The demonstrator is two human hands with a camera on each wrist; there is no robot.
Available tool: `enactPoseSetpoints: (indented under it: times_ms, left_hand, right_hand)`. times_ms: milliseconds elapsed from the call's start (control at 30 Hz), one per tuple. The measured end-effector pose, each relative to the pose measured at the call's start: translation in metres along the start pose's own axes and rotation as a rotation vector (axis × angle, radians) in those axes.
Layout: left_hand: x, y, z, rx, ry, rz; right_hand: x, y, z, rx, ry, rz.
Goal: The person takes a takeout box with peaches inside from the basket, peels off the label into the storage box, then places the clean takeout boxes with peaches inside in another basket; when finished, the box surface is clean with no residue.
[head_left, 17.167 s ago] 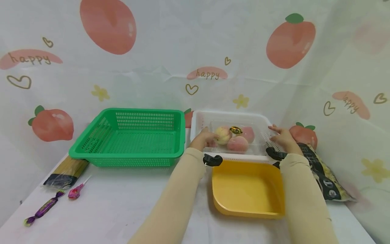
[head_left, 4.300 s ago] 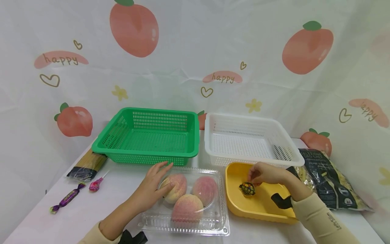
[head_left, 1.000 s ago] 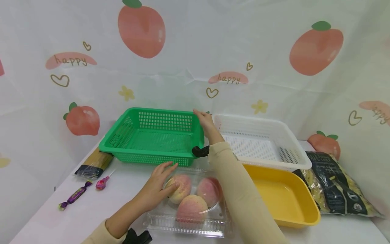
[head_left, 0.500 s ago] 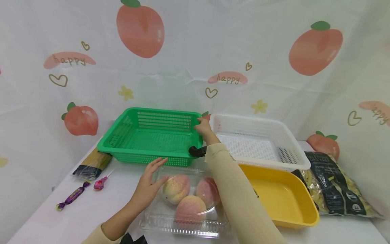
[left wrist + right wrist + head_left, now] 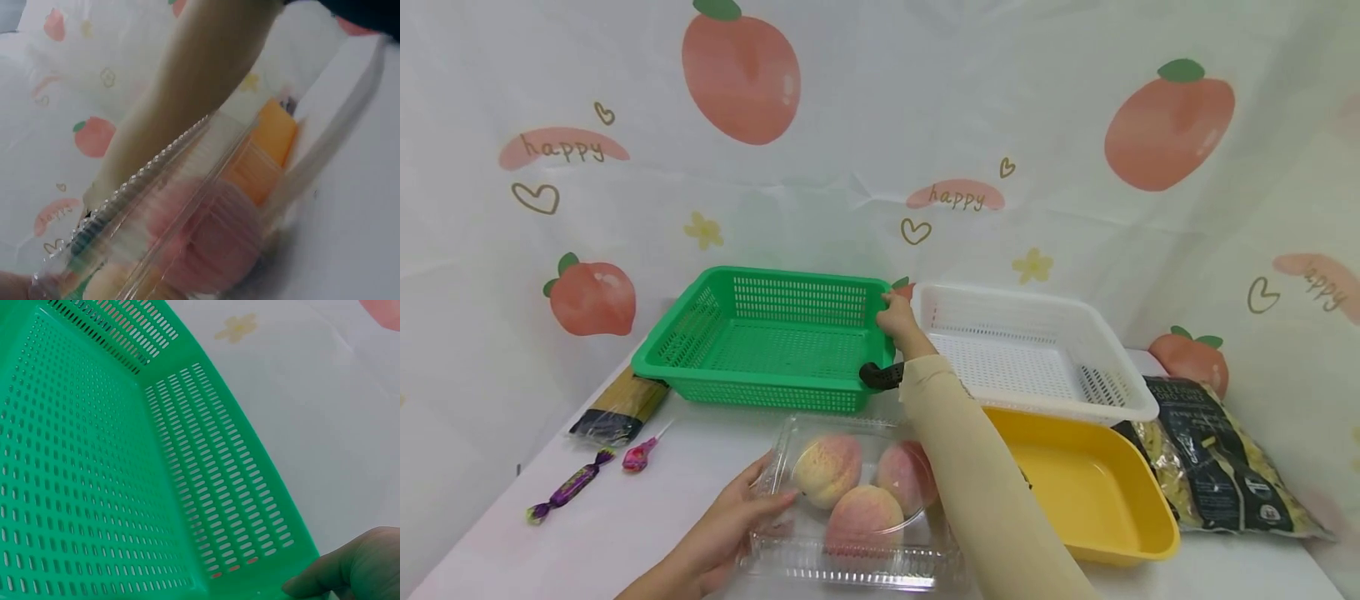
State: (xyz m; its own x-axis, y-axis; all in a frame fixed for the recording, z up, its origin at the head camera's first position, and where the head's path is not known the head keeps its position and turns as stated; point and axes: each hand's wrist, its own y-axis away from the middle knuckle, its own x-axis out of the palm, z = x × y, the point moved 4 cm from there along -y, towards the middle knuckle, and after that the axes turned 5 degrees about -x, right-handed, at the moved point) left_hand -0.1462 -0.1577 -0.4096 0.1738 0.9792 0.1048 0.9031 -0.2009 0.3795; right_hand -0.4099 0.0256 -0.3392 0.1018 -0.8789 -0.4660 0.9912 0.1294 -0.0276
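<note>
Three peaches (image 5: 863, 518) sit inside a clear plastic clamshell box (image 5: 820, 557) at the front middle of the table. My left hand (image 5: 722, 533) grips the box by its left side, thumb over the lid. Up close in the left wrist view, the box (image 5: 181, 156) appears tilted, with a pink peach (image 5: 206, 240) behind its wall. My right hand (image 5: 901, 321) reaches across to the back right corner of a green plastic basket (image 5: 760, 382). In the right wrist view, the fingers of that hand (image 5: 362, 565) pinch the basket's rim at the corner.
Right of the green basket stands a white basket (image 5: 1000, 396), with a yellow basin (image 5: 1097, 492) in front, partly behind my right sleeve. A black pasta bag (image 5: 1217, 458) lies far right. On the left lie a packet of noodles (image 5: 617, 408), a lollipop (image 5: 638, 457) and a wrapped candy (image 5: 571, 490).
My left hand has moved from over the lid down to the box's left side and now grips it. The right hand has slid slightly forward along the green basket's corner. Earlier, it held the label over the basin.
</note>
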Motion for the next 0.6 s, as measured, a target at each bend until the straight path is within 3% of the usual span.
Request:
enactPoseSetpoints:
  times_ms: [100,333,500,600]
  left_hand:
    - [-0.001,0.001,0.003,-0.011,0.038,0.041]
    - [-0.005,0.005,0.006,-0.015,0.062,-0.012]
    - [-0.014,0.012,0.007,-0.007,0.120,0.019]
    - [-0.023,0.015,0.009,-0.010,0.130,0.005]
  right_hand:
    - [0.000,0.000,0.000,0.004,-0.007,0.000]
    - [0.000,0.001,0.002,0.001,-0.012,0.009]
    - [0.001,0.001,0.001,0.004,-0.023,0.015]
    - [0.001,0.001,0.000,0.007,-0.022,0.012]
